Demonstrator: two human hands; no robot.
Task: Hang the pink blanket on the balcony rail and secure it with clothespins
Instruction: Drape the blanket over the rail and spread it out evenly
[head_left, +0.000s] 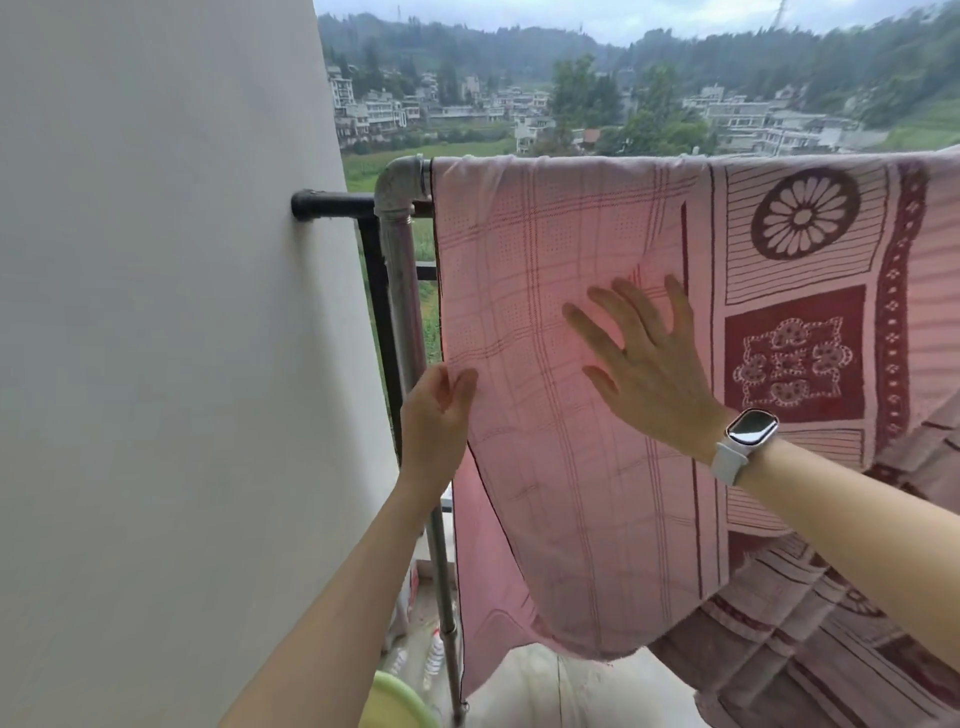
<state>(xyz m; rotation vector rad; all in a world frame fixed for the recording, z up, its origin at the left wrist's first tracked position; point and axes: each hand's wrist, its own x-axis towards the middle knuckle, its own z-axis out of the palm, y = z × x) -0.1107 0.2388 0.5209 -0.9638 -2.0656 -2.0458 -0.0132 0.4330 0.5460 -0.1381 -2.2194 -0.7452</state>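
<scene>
— Draping over the grey metal balcony rail (402, 176), the pink blanket (545, 312) shows a thin woven plaid panel beside maroon floral squares. And the hands?

— Left hand (436, 410) pinches the blanket's dark-piped side edge; right hand (641, 364), white smartwatch (748, 434) at the wrist, lies flat, fingers spread, on the cloth.
</scene>
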